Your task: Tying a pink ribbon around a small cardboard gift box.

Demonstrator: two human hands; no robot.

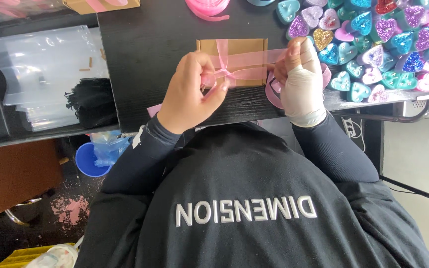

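Landmark: a small brown cardboard box [234,54] lies flat on the black wood-grain table [150,59], near the table's front edge.
Ribbon: a sheer pink ribbon [254,58] crosses the box's top both ways and gathers in a knot at the box's front left corner; one loose end trails off the table edge below and to the left of the box.
Left hand: the bare left hand [189,94] sits just in front of the box's left corner, fingers curled shut, pinching the ribbon at the knot.
Right hand: the right hand [301,79], in a white glove, is just beside the box's right edge, its fingers closed on a strand of the ribbon that runs across the box; a loop of ribbon curves beneath this hand.
Heart pieces: a dense cluster of glittery heart-shaped pieces [373,44] in teal, purple, pink, gold and red lies to the right of the box, the nearest ones touching the gloved hand.
Ribbon roll: a pink ribbon roll [207,7] rests beyond the box, at the table's far edge.
Plastic bags: a stack of clear plastic bags [45,64] lies well left of the box on a lower shelf, with a black bundle [92,101] beside it.
Bucket: a blue bucket [92,159] stands on the floor, down and left of the box.
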